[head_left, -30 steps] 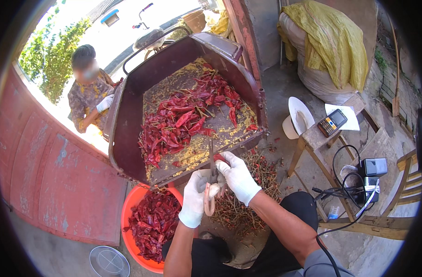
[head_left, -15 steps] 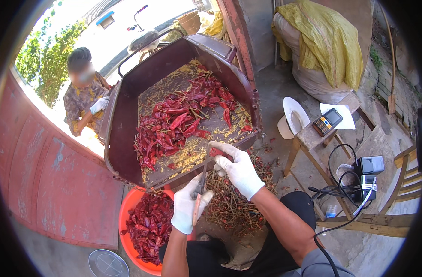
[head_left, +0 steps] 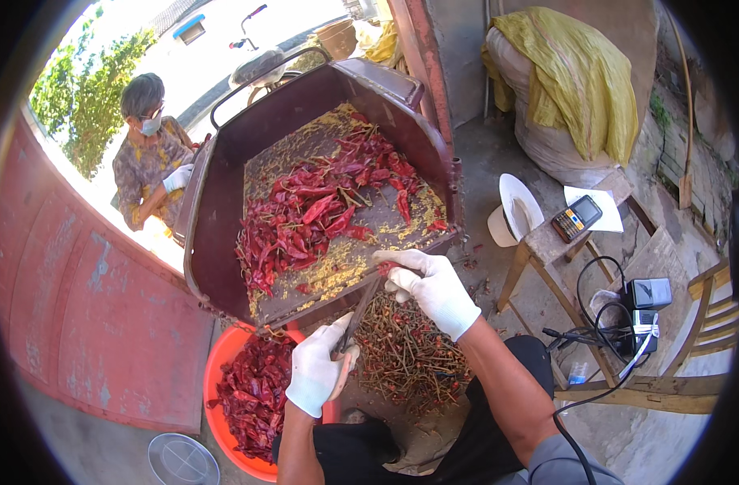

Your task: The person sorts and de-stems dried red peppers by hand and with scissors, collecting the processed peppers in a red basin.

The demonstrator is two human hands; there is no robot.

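A dark red metal cart tray point(head_left: 224, 218) holds dried red chillies point(head_left: 321, 206) and yellow seeds. My right hand point(head_left: 430, 287), in a white glove, rests on the tray's near edge, pinching a chilli. My left hand point(head_left: 321, 368), also gloved, grips scissors point(head_left: 355, 319) whose blades point up toward the right hand. Below the tray an orange basin point(head_left: 224, 356) holds red chillies, and a pile of cut stems point(head_left: 406, 356) lies under my hands.
A person in a mask and white gloves point(head_left: 155, 158) stands at the tray's far left. A wooden stool point(head_left: 563, 242) carries a calculator and paper; a white hat point(head_left: 515, 212) leans on it. A yellow-covered sack point(head_left: 572, 89), cables, a red wall point(head_left: 86, 307) and a sieve point(head_left: 179, 461) surround me.
My right hand moved up to the tray's edge and took a chilli. The left hand with the scissors stayed below it; the view shifted slightly.
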